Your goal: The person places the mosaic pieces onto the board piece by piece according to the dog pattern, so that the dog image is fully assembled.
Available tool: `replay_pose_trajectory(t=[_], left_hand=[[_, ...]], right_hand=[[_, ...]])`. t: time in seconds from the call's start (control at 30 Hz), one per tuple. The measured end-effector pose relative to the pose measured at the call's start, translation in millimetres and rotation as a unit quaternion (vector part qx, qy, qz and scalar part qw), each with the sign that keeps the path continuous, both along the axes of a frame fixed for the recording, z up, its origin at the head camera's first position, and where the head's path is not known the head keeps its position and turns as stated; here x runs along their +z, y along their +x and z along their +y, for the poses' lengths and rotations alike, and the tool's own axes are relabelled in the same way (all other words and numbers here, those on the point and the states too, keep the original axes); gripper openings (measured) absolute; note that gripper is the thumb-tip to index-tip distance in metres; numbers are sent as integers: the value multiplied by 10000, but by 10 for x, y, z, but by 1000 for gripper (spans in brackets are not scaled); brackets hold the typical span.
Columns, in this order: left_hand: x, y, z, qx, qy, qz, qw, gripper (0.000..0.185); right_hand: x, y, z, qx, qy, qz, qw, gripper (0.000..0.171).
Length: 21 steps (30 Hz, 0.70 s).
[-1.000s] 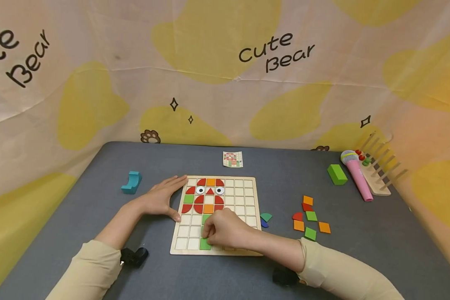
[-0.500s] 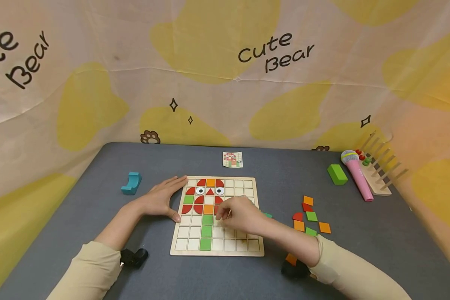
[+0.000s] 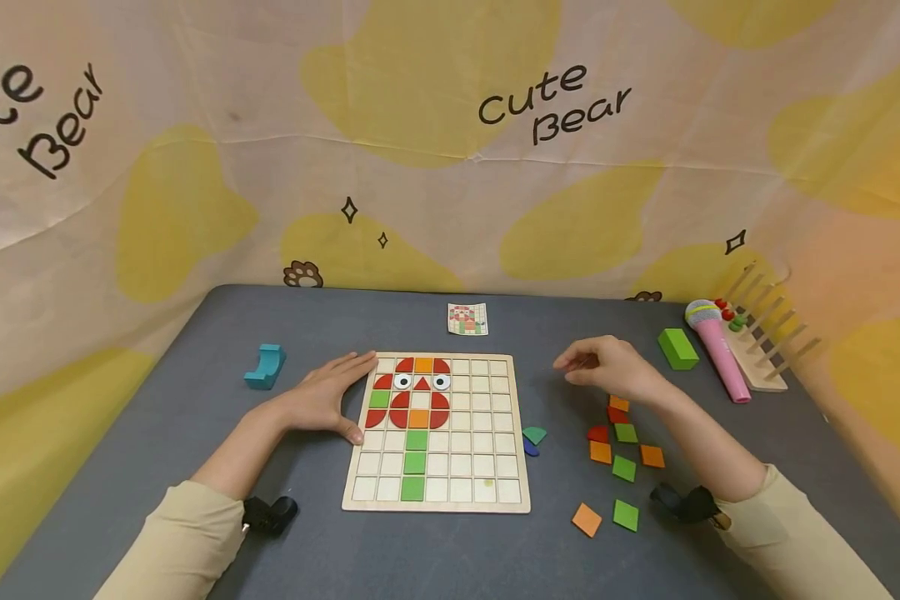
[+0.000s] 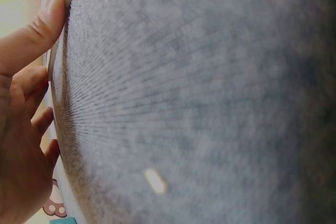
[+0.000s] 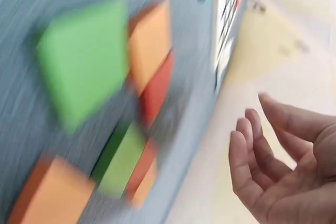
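A wooden grid board [image 3: 465,504] lies on the grey table, with red, orange and green tiles and two eye tiles set in its left part. Three green square tiles [image 3: 415,463] run in a column down to its bottom row. My left hand [image 3: 317,400] rests at the board's left edge, thumb and fingers spread along it; in the left wrist view the thumb [image 4: 44,27] touches the rim. My right hand [image 3: 607,365] hovers right of the board, behind the loose tiles, fingers loosely bent and holding nothing. Below it lie green [image 3: 626,433], orange [image 3: 600,452] and red [image 3: 597,433] tiles.
A small pattern card [image 3: 467,319] lies behind the board. Teal and blue pieces [image 3: 534,436] sit by its right edge. A teal curved block [image 3: 265,367] is at left; a green block [image 3: 678,349], a pink microphone [image 3: 720,350] and a pegged wooden stand [image 3: 757,358] are at right.
My right hand has left the green tile column and swung right and away, off the board to above the loose tiles. My left hand has stayed at the board's edge.
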<state>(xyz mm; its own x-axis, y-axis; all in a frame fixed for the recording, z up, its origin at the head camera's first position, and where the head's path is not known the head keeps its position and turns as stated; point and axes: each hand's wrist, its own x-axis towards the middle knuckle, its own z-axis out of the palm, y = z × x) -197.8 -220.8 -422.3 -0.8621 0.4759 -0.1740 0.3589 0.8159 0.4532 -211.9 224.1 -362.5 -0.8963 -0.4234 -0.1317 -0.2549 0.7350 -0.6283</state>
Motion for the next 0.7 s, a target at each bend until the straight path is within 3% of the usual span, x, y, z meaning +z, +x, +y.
replay_pose_trajectory(t=[0.3,0.47,0.7], left_hand=[[19,20,25,-45,-15,-4,10000,123],[19,27,22,-49,-36,20,10000,123],[3,16,11,3,-21,4,10000,123]], right_hand=[[-143,-122,583,581,-10,-771,9953,28],[-194,-126,677,739,12,-1064,9916,36],[-225,-126,709,804,218,-1090,9905,35]])
